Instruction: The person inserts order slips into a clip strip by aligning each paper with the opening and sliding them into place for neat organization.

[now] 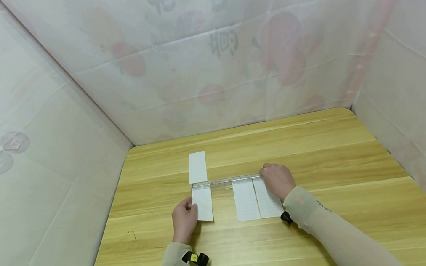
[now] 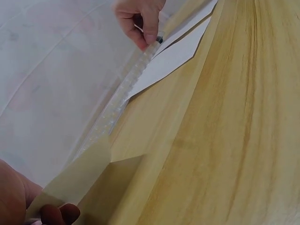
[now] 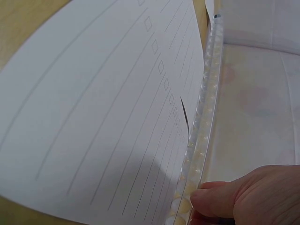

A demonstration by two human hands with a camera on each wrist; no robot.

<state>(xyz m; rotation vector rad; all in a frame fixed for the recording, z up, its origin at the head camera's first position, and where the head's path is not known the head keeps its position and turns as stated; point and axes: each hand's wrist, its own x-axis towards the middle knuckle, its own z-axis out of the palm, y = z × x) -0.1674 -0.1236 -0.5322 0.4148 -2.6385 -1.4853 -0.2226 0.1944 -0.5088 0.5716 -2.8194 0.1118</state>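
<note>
A long clear plastic strip with a row of round bumps lies crosswise over several white paper sheets. My right hand pinches its right end between thumb and fingers, as the right wrist view also shows. At the strip's other end, my left hand pinches the left edge of a small sheet, which is lifted off the table in the left wrist view. Two lined sheets, one left and one right, lie side by side below the strip, the right one partly under my right hand.
Another white sheet lies just above the strip's left end. The wooden table is bounded by pale printed fabric walls at the back and sides. Black camera mounts sit on both wrists.
</note>
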